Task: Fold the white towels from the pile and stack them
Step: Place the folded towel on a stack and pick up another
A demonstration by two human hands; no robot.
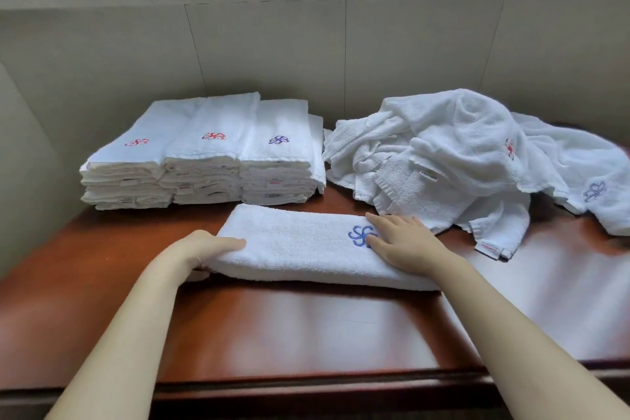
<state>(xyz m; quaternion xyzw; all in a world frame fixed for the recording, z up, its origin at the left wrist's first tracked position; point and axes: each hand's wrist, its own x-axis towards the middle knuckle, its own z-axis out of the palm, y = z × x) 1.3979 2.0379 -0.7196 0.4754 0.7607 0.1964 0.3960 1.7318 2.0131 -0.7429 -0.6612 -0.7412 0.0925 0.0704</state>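
Bare table [306, 334] before towel stacks [204, 160]

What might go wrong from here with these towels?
The left hand grips only one end of the folded towel while the right hand lies flat on it, so lifting may let it sag open. The loose pile lies right beside it and might snag. The stacks look uneven; another towel might tilt them.

A glossy reddish-brown wooden desk [306, 334] stands against a pale grey-beige wall [272, 44]. Thin dark seams [345, 54] divide the wall into panels. Soft light reflects in broad pale patches on the desk's polished top, and its front edge [306, 389] is darker.
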